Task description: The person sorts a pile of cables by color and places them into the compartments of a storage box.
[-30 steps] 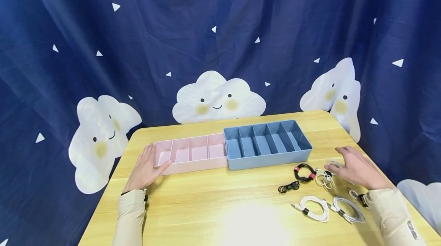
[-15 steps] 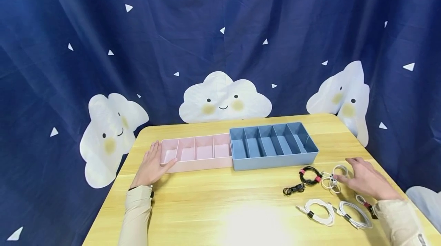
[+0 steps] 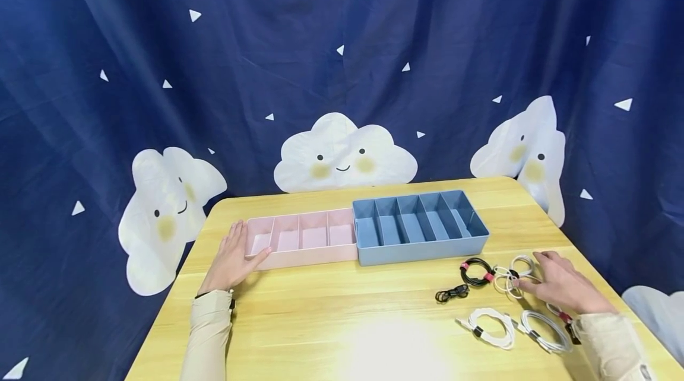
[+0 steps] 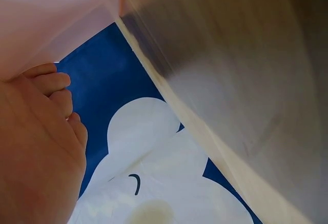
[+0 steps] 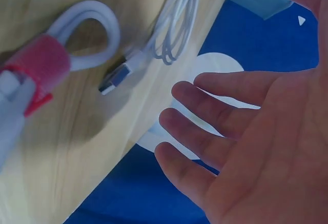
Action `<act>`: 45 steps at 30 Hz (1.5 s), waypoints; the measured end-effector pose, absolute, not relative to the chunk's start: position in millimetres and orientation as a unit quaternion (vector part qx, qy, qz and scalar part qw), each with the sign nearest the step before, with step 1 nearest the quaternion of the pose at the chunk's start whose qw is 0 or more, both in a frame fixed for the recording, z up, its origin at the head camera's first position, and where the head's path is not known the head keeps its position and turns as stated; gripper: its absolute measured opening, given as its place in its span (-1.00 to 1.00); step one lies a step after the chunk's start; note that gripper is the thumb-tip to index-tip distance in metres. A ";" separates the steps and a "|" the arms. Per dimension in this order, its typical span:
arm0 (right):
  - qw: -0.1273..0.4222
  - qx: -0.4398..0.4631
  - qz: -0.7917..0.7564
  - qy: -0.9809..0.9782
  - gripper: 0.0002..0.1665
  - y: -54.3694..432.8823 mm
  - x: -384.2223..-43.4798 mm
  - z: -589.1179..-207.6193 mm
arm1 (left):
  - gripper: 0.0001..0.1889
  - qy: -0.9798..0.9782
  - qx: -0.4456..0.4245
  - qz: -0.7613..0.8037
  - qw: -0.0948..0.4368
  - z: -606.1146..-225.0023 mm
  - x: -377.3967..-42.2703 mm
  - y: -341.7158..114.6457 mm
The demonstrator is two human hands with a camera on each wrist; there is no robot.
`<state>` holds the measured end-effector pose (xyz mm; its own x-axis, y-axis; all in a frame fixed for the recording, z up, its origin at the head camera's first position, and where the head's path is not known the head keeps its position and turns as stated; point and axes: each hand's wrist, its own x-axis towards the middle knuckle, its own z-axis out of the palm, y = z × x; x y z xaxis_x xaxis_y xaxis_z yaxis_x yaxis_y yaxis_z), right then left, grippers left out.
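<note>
In the head view my left hand (image 3: 231,262) rests against the left end of a pink divided organizer box (image 3: 304,255), fingers along the end and thumb over the front rim. The left wrist view shows the fingers beside the pink wall (image 4: 56,24). My right hand (image 3: 563,283) is over the right side of the table, its thumb beside a white cable bundle (image 3: 513,277) with a black tie. The right wrist view shows its fingers (image 5: 205,126) extended and slightly bent, apart from the white USB cable (image 5: 177,26). Whether the thumb touches the bundle, I cannot tell.
A blue divided box (image 3: 422,248) adjoins the pink one. Near the right hand lie a black coiled cable (image 3: 470,281) with red ties, a small black cable (image 3: 452,294), two white coils, one here (image 3: 504,342), and a red-tied white cable (image 5: 97,8), partly hidden by the wrist.
The head view has shifted slightly. My right hand has moved a little toward the near side, uncovering more of the white cable bundle. The left hand stays at the pink box.
</note>
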<state>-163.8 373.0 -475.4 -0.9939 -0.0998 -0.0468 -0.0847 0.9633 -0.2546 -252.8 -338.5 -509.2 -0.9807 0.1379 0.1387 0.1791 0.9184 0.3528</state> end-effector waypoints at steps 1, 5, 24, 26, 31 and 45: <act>0.030 -0.048 -0.125 0.991 0.25 372.7 -163.6 -476.3 | 0.19 -0.978 -0.081 -0.185 0.056 -509.8 -252.8 -338.8; 0.032 -0.048 -0.127 0.990 0.22 371.8 -162.3 -480.0 | 0.19 -0.978 -0.083 -0.185 0.054 -510.6 -253.1 -338.8; 0.027 -0.058 -0.163 0.985 0.06 372.5 -156.8 -492.5 | 0.16 -0.975 -0.095 -0.196 0.048 -505.6 -257.2 -337.4; 0.031 -0.059 -0.168 0.984 0.10 371.8 -158.2 -492.9 | 0.17 -0.975 -0.093 -0.196 0.046 -504.9 -256.9 -338.8; 0.041 -0.056 -0.174 0.982 0.12 370.0 -162.3 -490.4 | 0.18 -0.976 -0.089 -0.195 0.043 -503.7 -256.0 -341.4; 0.038 -0.045 -0.163 0.985 0.18 375.3 -170.1 -490.0 | 0.19 -0.975 -0.083 -0.202 0.034 -507.0 -254.6 -340.1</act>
<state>-170.1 375.3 -490.0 -0.9931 -0.1014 -0.0591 -0.0770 0.9427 -0.3246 -254.6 -340.1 -507.0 -0.9840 0.1480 0.0996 0.1754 0.9043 0.3893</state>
